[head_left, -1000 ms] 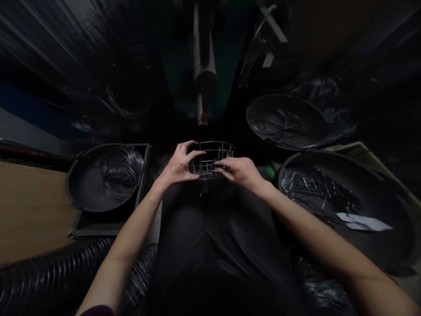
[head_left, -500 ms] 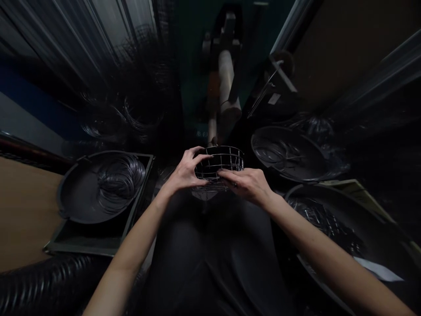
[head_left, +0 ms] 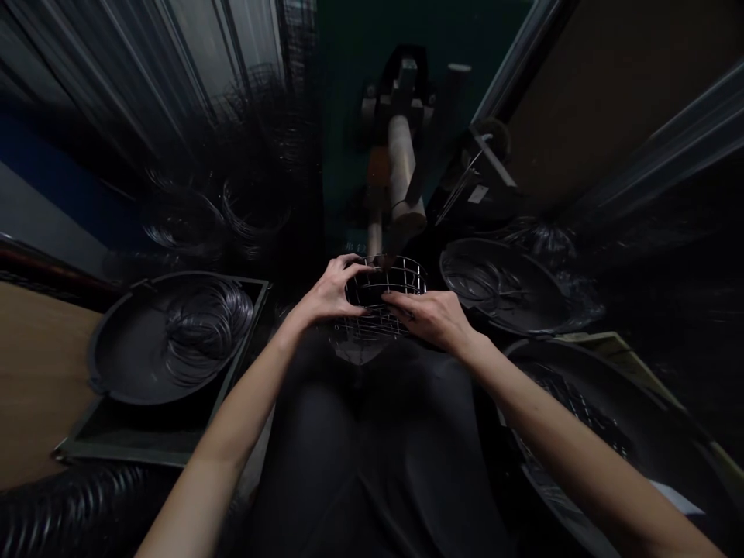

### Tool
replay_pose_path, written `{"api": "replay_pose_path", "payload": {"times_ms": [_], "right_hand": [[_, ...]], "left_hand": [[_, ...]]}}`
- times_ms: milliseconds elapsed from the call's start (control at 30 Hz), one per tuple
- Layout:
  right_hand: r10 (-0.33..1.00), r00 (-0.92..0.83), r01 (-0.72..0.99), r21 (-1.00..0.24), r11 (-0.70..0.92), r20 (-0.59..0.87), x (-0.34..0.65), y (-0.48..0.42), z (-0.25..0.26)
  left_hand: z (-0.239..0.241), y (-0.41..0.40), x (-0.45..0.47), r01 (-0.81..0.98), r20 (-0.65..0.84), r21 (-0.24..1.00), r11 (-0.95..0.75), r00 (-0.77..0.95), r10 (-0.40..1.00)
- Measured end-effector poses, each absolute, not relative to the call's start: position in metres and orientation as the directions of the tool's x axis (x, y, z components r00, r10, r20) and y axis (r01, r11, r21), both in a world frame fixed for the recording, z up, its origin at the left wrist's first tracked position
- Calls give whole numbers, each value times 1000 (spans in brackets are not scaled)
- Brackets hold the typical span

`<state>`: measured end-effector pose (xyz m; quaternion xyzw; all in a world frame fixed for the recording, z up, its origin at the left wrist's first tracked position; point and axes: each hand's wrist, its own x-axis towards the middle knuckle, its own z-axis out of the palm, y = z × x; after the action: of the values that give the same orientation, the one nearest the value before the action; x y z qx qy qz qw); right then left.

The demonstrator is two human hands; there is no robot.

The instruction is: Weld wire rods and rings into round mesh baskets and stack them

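Observation:
A round wire basket of thin metal rods is held between my hands, just in front of my lap. My left hand grips its left side, thumb low and fingers over the upper rings. On the near right side, my right hand pinches the wires with its fingers pressed together. Right behind the basket stands a machine with a pale cylindrical arm and a thinner rod below it. Whether the basket touches the rod cannot be made out. More wire mesh shows beneath the basket, partly hidden by my hands.
On my left, a dark basin with coiled wire rings rests on a green-edged crate. To the right are a basin of wire rings and a larger basin with wire pieces. A ribbed black hose lies at lower left.
The view has tilted slightly, so the machine appears lower. Both hands keep their hold on the basket, which has shifted a little left and turned slightly.

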<state>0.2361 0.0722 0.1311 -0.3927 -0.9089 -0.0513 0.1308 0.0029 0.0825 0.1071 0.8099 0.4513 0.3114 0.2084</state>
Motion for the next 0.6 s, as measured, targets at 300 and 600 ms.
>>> {"api": "replay_pose_path", "payload": {"times_ms": [300,600], "right_hand": [[813,-400,853,-151,499,424,238,63,121],[837,-316,799,-351,489,448,235,89,119]], "left_hand": [[110,93,3,574,326,667,-475,349,879],[109,120,-3,573,344,651,-498,362,866]]}}
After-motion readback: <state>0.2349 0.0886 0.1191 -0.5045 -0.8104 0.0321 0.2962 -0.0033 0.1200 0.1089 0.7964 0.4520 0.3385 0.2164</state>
